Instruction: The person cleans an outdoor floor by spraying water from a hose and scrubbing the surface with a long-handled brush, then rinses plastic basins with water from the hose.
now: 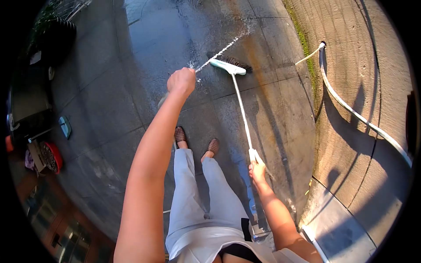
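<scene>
My left hand [181, 82] is closed in a fist at the end of my outstretched arm, round a hose [162, 101] that is mostly hidden behind the hand and forearm. From the fist a jet of water [221, 51] shoots up and to the right, across the far side of the brush head. Closed round the white handle of a long-handled floor brush [240, 107] is my right hand [257, 169]. The brush's pale green head [228, 67] lies tilted on the wet concrete floor [162, 39], its dark bristles showing on the far side.
A concrete wall [351, 57] edged with moss runs along the right, with a white pipe [351, 109] coming out of it. At the left are a red basin [58, 158], a teal-and-white tool head [65, 127] and a black container [57, 37].
</scene>
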Motion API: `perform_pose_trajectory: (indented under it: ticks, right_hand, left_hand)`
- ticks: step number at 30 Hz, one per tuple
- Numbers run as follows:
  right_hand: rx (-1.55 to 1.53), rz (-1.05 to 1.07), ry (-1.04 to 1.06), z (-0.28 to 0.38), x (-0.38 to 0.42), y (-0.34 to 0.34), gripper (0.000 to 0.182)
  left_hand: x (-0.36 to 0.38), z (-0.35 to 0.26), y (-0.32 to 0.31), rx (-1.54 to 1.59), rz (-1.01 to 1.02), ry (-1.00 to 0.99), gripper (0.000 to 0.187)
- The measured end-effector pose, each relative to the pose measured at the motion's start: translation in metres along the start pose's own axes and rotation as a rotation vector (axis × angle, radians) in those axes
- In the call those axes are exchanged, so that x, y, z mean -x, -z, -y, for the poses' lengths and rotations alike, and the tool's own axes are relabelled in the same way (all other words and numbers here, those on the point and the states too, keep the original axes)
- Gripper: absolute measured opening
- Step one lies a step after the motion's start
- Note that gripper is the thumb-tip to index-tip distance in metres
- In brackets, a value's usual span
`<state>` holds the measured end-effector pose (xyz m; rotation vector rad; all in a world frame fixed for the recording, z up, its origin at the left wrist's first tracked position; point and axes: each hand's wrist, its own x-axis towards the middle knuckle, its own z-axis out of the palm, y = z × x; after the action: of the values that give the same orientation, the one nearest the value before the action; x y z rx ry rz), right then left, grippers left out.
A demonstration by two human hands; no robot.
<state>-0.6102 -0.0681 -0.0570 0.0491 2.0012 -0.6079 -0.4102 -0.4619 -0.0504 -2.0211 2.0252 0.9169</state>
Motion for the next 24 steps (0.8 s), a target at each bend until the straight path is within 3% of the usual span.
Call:
perform_pose_trajectory:
  ticks: [3,6,9,11,12,14,15,16,20,21,23,24]
  right_hand:
    - [0.017,-0.036,0.085,0.072,-0.073,-0.056,0.039]
    - [-0.020,0.024,0.150,0.145,-0.086,-0.082,0.038]
    - [0.079,-0.001,0.196,0.121,-0.065,-0.087,0.037]
    - [0.143,-0.021,0.252,0.053,-0.042,-0.075,0.033]
    - [0.361,-0.008,0.290,0.006,-0.029,-0.059,0.037]
    - [0.454,-0.004,0.273,-0.040,0.049,-0.036,0.044]
    - [0.452,0.086,-0.037,-0.022,0.099,-0.029,0.045]
    - [0.500,0.080,0.162,-0.065,0.114,-0.014,0.046]
    - [0.713,0.105,0.380,-0.059,0.150,-0.013,0.044]
    - [0.704,0.139,0.169,-0.029,0.145,-0.027,0.043]
    - [0.572,0.077,0.442,-0.028,0.106,-0.051,0.040]
    - [0.605,0.063,0.418,-0.006,0.089,-0.072,0.041]
  left_hand:
    - [-0.003,0.002,0.003,-0.020,0.028,0.034,0.041]
    - [-0.014,0.018,0.007,-0.042,0.079,0.042,0.042]
    - [-0.024,0.037,0.015,-0.048,0.119,0.015,0.043]
    - [-0.033,0.049,0.021,-0.038,0.126,0.033,0.043]
    - [-0.036,0.056,0.025,-0.031,0.127,0.047,0.043]
    - [-0.042,0.068,0.038,-0.018,0.128,0.066,0.043]
    - [-0.045,0.077,0.040,-0.011,0.116,0.080,0.044]
    - [-0.048,0.087,0.043,-0.006,0.104,0.095,0.044]
    - [-0.057,0.123,0.052,0.002,0.093,0.128,0.045]
    - [-0.063,0.134,0.047,-0.039,0.098,0.142,0.045]
    - [-0.065,0.147,0.045,-0.024,0.080,0.147,0.046]
    - [-0.064,0.153,0.043,-0.020,0.073,0.154,0.046]
